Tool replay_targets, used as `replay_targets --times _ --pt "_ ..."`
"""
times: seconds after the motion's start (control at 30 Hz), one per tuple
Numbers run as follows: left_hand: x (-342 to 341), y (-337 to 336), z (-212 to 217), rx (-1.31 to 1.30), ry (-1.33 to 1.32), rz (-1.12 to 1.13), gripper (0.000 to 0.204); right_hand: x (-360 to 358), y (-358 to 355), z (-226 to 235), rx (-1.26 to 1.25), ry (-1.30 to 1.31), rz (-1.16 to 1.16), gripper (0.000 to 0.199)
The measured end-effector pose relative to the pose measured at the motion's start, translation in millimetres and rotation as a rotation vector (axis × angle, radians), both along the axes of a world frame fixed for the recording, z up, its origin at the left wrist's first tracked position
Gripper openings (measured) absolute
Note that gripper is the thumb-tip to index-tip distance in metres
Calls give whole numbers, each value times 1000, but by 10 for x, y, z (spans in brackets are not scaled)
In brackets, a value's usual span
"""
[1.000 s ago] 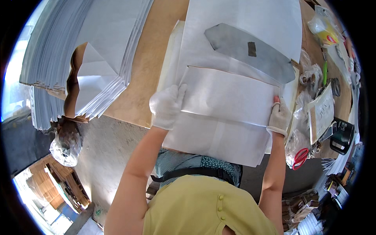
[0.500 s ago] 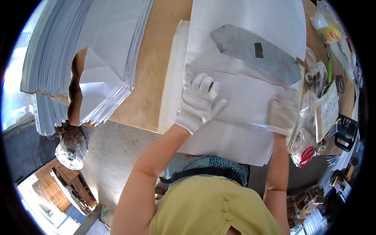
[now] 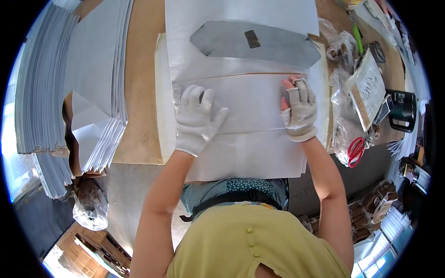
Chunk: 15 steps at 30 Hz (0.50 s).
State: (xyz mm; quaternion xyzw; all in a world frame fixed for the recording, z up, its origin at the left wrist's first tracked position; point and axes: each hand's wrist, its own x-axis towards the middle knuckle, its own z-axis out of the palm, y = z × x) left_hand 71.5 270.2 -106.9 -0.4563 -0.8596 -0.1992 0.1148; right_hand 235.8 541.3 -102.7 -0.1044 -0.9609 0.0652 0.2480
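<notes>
Closest to the camera is a yellow-green top with a short row of buttons, then a black fabric strap across some teal patterned cloth. Right past that, the near part of a big white paper sheet reaches over the table edge.

Red-handled scissors sit off to the right near that edge.

The smooth white rectangular paper panel lies on the sheet, straight in front of the person, with a hand on either side. The left hand in a white knit glove is palm down on its left part, fingers spread and thumb wide out, not gripping anything I can see. The right hand in an off-white glove with bare fingertips showing rests on the right part, fingers loosely bent, thumb out to the side, no pinch visible either.

Level with the hands, way over right, there's a dark mug with a handle.

Just beyond the panel's far edge lies a long grey plate with angled ends and a dark patch on it.
</notes>
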Motion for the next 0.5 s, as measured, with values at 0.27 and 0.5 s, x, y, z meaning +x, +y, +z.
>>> replay_targets --times 0.27,0.5 --pt "-50 142 20 158 -16 -171 62 222 259 -106 -364 162 -57 39" --pt "80 466 1034 114 -108 -205 50 212 152 587 -470 300 -247 23"
